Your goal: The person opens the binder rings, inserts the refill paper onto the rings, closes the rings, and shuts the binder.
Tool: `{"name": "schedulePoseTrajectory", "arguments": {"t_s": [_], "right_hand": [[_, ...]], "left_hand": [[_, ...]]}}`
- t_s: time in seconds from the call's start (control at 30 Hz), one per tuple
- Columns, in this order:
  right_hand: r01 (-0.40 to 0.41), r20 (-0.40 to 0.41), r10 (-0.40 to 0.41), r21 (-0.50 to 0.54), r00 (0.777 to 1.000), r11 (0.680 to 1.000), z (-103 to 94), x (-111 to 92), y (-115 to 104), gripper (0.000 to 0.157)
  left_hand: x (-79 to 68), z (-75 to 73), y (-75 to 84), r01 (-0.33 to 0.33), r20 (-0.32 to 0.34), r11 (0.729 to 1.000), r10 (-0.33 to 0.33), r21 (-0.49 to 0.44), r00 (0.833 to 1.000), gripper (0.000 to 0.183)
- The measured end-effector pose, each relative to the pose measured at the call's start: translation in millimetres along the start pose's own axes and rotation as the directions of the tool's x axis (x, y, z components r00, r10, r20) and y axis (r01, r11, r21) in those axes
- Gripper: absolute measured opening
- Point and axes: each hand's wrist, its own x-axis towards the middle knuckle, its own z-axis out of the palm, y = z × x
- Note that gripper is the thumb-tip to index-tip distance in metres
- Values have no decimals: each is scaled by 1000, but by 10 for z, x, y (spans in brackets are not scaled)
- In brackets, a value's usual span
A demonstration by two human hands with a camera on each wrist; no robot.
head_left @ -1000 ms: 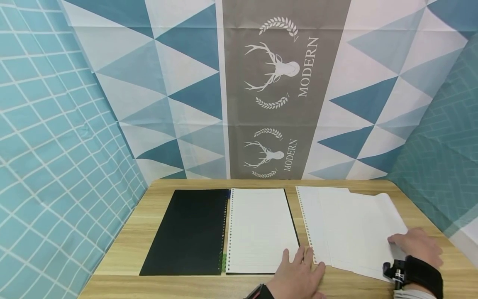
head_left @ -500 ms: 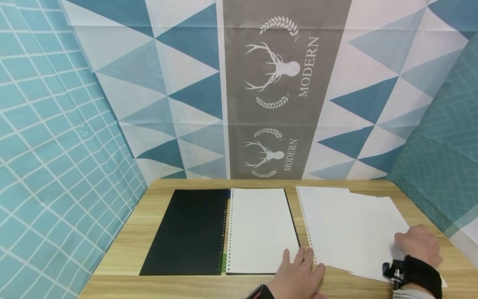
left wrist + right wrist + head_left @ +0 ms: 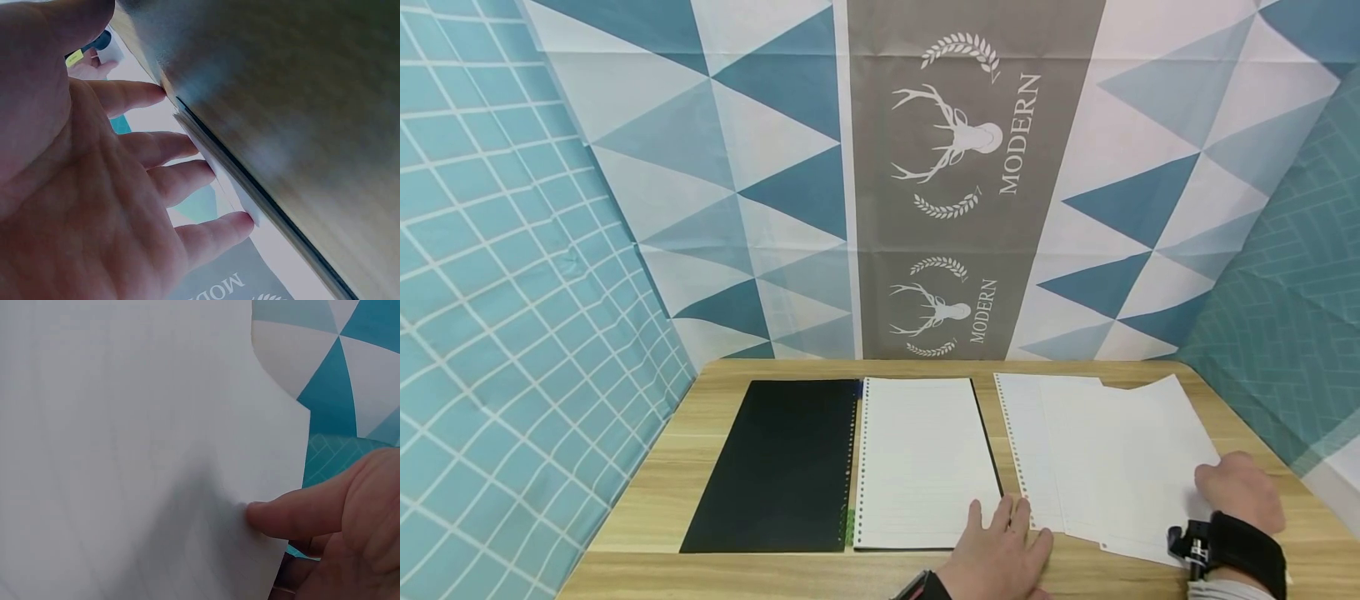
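My left hand [image 3: 996, 554] lies with fingers spread at the near right corner of a stack of punched, lined loose-leaf paper [image 3: 921, 458], which has a black sheet under it. In the left wrist view, the fingertips [image 3: 234, 224] touch the stack's edge. My right hand [image 3: 1240, 492] pinches the right edge of a white sheet of paper [image 3: 137, 425], thumb on top and fingers beneath. That sheet overlaps other loose punched sheets [image 3: 1030, 450] fanned out on the right. Its far right corner stands slightly raised. The near right corner is hidden behind the wrist.
A black punched cover [image 3: 775, 467] lies to the left of the stack. Bits of blue and green show between the two. The wooden table [image 3: 715, 575] ends at patterned cloth walls [image 3: 775, 192] on the back and sides.
The curled far corner of the right-hand sheet first flattened and has now risen, pointing away from me. My right hand has shifted slightly right. The left hand stays in place.
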Motion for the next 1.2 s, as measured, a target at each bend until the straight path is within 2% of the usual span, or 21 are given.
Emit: {"name": "schedulePoseTrajectory", "arguments": {"t_s": [0.4, 0.57, 0.77, 1.0, 1.2], "right_hand": [[1, -18, -1, -5, 1000, 1000, -46, -45, -60, 41], [15, -41, -15, 2, 999, 1000, -82, -88, -96, 46], [22, -54, -21, 18, 998, 1000, -123, -124, -114, 54], [60, -75, -57, 38, 996, 997, -185, -66, -97, 55], [56, -48, -54, 34, 997, 998, -250, -68, -128, 57]], "left_hand": [[-25, -30, -15, -9, 0, 1000, 9, -14, 1000, 64], [-27, -39, -16, -8, 4, 1000, 8, 1, 1000, 63], [-26, -48, -12, 4, 15, 1000, -4, 0, 1000, 62], [-20, -88, -36, 23, -4, 999, -23, -32, 1000, 64], [-44, -165, -92, 46, -19, 998, -47, -30, 999, 68]]}}
